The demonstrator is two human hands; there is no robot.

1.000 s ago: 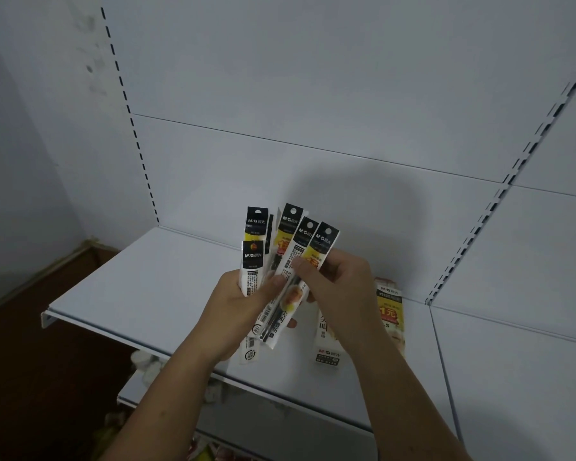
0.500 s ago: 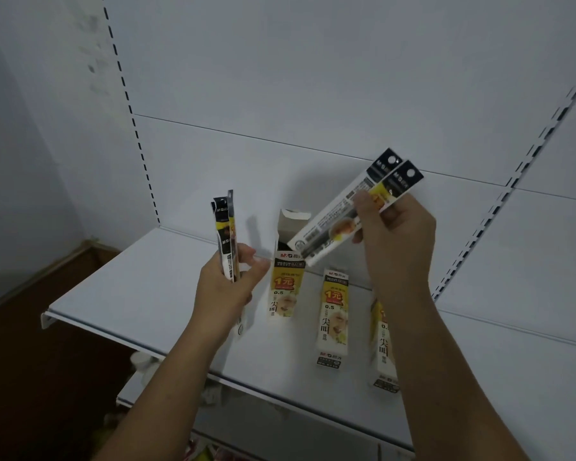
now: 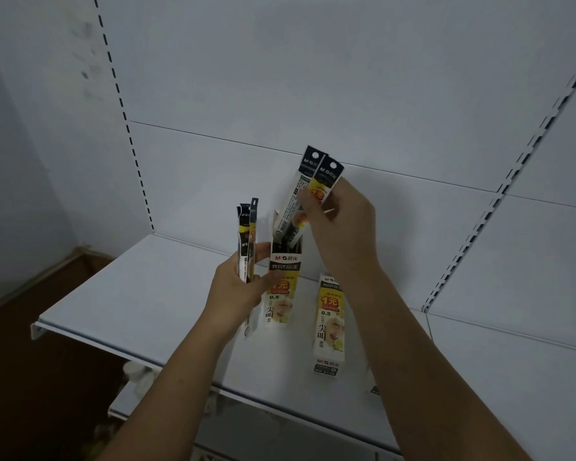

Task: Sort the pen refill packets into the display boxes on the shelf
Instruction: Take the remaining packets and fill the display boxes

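My right hand (image 3: 340,227) pinches two pen refill packets (image 3: 308,191), black-topped with yellow labels, and their lower ends dip into the open top of an upright display box (image 3: 281,287) on the white shelf (image 3: 147,294). My left hand (image 3: 236,294) grips a few more refill packets (image 3: 248,241) upright, just left of that box, with its thumb against the box front. A second display box (image 3: 330,324) lies flat on the shelf to the right. My right forearm hides what lies further right.
White slotted back panels (image 3: 313,94) rise behind the shelf. A lower shelf (image 3: 167,404) with small items shows below the front edge. Brown floor (image 3: 47,377) lies at the lower left.
My right hand has swung its two packets from a slant to nearly upright and lowered them into the open box. My left hand has moved right, up against that box.
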